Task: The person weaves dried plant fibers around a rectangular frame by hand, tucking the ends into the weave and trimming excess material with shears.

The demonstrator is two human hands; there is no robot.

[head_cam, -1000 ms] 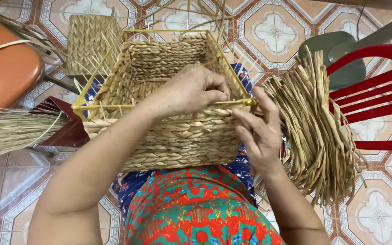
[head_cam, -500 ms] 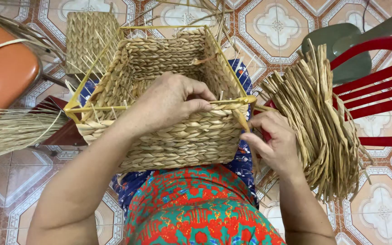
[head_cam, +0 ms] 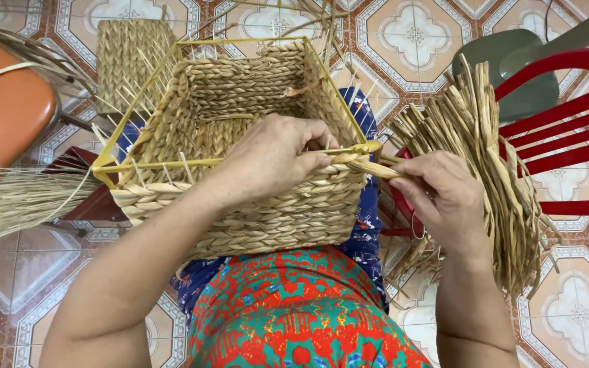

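Since half a second ago the right hand (head_cam: pixel 444 197) has drawn back, pulling one twisted straw strand (head_cam: pixel 376 168) taut from the near right corner of the single woven basket (head_cam: pixel 240 197) on the lap. Its fingers are pinched shut on the strand, while the left hand (head_cam: pixel 274 153) curls over the yellow wire rim (head_cam: pixel 151 165) — steadying the weave. One loose straw bundle (head_cam: pixel 492 170) hangs beside two chairs — red (head_cam: pixel 567 102) and orange (head_cam: pixel 1 116).
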